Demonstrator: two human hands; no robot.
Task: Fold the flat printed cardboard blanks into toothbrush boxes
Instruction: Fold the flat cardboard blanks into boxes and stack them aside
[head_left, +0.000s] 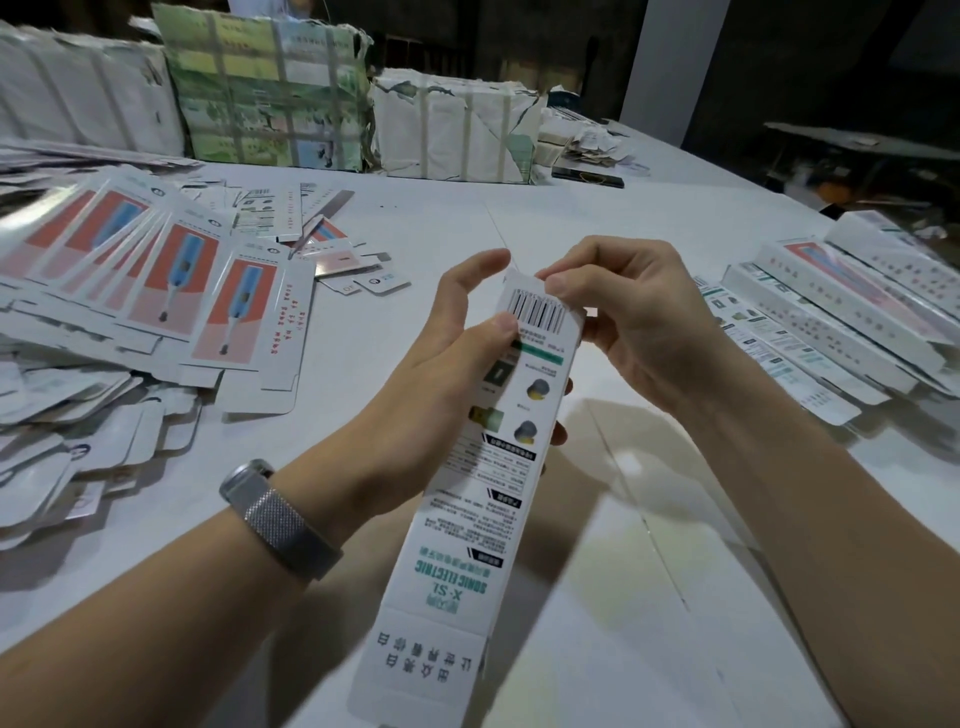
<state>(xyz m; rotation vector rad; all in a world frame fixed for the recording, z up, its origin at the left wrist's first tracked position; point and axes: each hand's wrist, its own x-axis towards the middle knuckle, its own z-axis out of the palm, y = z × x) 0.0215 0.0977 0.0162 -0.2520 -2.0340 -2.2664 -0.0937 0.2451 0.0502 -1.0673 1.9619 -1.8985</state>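
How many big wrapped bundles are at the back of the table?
3: a white bundle at back left, a green printed bundle in the middle, a smaller white bundle to its right. More may be hidden beyond the frame.

Bare table (597, 218) between blanks (171, 291), boxes (831, 322)

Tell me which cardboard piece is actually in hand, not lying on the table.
The long box with the barcode at its far end: left hand grips its middle, right hand pinches its top flap.
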